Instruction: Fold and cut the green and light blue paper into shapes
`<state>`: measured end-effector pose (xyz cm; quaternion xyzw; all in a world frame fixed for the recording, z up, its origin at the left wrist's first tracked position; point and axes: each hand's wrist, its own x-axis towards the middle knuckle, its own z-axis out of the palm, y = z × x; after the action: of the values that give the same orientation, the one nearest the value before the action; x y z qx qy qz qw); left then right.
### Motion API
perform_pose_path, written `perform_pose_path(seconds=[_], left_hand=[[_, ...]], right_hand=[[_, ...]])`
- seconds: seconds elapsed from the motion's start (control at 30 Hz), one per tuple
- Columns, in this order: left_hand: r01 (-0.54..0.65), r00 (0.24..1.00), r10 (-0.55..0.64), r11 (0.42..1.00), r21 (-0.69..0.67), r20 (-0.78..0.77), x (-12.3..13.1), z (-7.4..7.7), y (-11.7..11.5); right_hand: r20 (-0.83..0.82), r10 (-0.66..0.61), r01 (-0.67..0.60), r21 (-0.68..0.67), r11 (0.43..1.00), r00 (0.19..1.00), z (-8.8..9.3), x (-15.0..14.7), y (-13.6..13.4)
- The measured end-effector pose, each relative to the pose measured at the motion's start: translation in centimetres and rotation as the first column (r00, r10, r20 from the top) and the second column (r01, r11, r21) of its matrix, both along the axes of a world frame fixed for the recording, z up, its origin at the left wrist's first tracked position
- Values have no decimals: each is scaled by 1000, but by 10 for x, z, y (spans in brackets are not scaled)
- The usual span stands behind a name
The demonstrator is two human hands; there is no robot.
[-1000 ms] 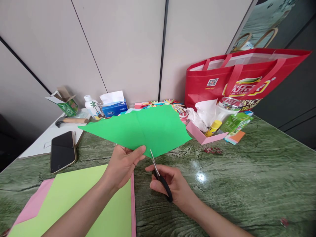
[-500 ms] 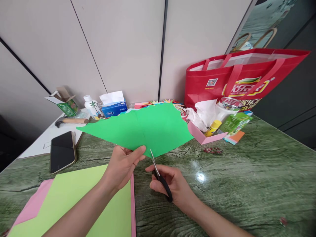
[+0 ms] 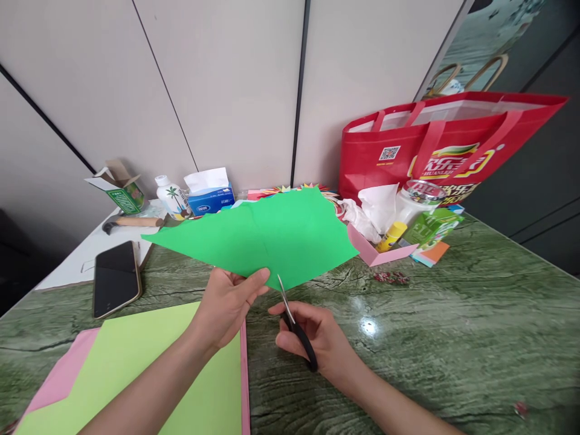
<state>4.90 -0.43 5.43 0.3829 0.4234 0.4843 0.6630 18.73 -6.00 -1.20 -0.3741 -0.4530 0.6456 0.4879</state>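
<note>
A sheet of bright green paper [image 3: 272, 235] with uneven edges is held up above the table. My left hand [image 3: 231, 302] pinches its near edge between thumb and fingers. In my right hand [image 3: 317, 338] is a pair of scissors [image 3: 296, 329] with black handles, pointing away from me. One blade lies over the green paper at its near corner, just right of my left thumb; the other blade is hidden, apparently beneath the paper. Under my left forearm lie a yellow-green sheet [image 3: 181, 386] and pink paper [image 3: 67, 368].
To the left are a phone [image 3: 116, 279], a hammer [image 3: 133, 222], an open carton [image 3: 122, 190], a white bottle [image 3: 171, 196] and a tissue pack [image 3: 211, 199]. A red bag [image 3: 371, 160], a pink paper tray [image 3: 378, 257] with a yellow glue stick [image 3: 392, 235], and a jar [image 3: 408, 208] stand at back right.
Hardly anything differs. The view has shifted very slightly; both hands, the green paper and the scissors keep nearly the same positions.
</note>
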Motion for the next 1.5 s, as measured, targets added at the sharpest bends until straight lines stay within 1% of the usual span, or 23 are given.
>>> perform_pose_path(seconds=[0.33, 0.7, 1.07, 1.5], left_hand=[[-5, 1000, 5, 1000, -17, -3, -1, 0, -1], [14, 998, -13, 1000, -17, 62, 0, -1, 1], [12, 998, -10, 999, -30, 68, -1, 0, -1], [33, 998, -33, 999, 0, 52, -1, -1, -2]], right_hand=[[28, -19, 20, -9, 1000, 999, -3, -2, 0], [-16, -22, 22, 0, 1000, 1000, -6, -3, 0], [30, -73, 73, 7, 997, 997, -5, -5, -1], [24, -102, 103, -48, 994, 995, -4, -7, -1]])
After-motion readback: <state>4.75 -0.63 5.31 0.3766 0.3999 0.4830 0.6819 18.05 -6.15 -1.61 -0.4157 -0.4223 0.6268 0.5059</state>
